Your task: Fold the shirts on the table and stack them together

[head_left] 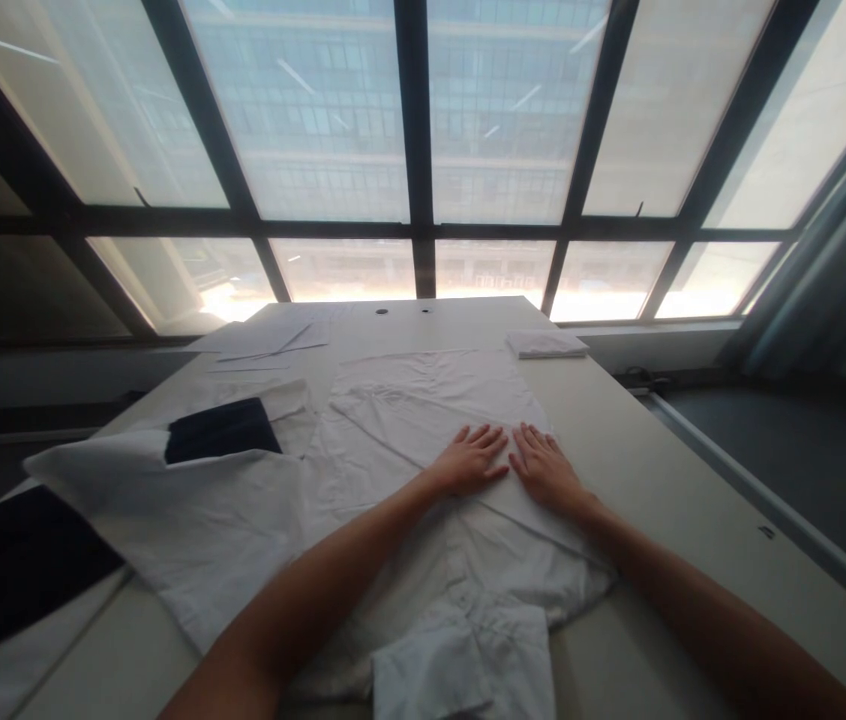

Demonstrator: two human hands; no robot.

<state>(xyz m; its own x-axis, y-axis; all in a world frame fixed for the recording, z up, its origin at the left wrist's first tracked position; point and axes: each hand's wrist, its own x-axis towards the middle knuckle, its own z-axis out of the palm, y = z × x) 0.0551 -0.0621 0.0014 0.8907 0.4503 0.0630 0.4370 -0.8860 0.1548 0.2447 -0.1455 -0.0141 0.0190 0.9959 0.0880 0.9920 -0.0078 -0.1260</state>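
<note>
A white shirt (423, 420) lies spread flat on the pale table (663, 470). My left hand (472, 458) rests palm down on the shirt's middle, fingers stretched out and flat. Right beside it, my right hand (543, 465) also lies flat on the cloth with fingers extended. The two hands sit close together, almost touching, and neither holds anything. A short sleeve (468, 660) of the shirt lies near the table's front edge.
More white garments with dark navy parts (220, 428) lie piled at the left. A folded white cloth (547, 344) sits at the far right of the table, and paper sheets (265, 340) at the far left. Large windows stand behind the table.
</note>
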